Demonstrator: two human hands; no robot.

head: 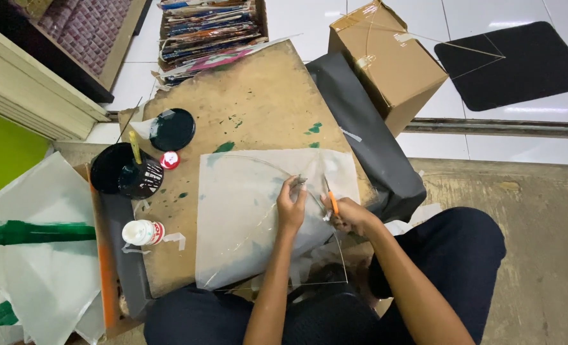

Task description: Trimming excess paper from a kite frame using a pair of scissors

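Down on the floor, a person sits with a stained brown board (258,96) laid out in front as a low desk, and a sheet of translucent white paper (245,217) spread over its near right part. A thin bent stick (268,167) arcs across the sheet, and a straight one (342,255) runs down past the near edge. The left hand (290,207) is closed, fingertips pinched on the paper and stick near the sheet's middle right. The right hand (351,216) is clamped on orange-handled scissors (330,198), blades pointing away toward the sheet's far right corner; whether the blades are apart I cannot tell.

To my eye the step in hand is trimming the paper along the stick — so it would go best with the left hand holding the sheet flat and taut just beside the cut, the blades kept close to the stick without nicking it, and short snips rather than one long bite, since thin paper tears easily.

At the board's left edge stand a black pot (127,169) with a brush, a dark green lid (172,130), a small red-and-white cap (169,160) and a white glue bottle (142,232) lying on its side. Beyond the far right corner sits a cardboard box (386,61) — well apart from the hands.
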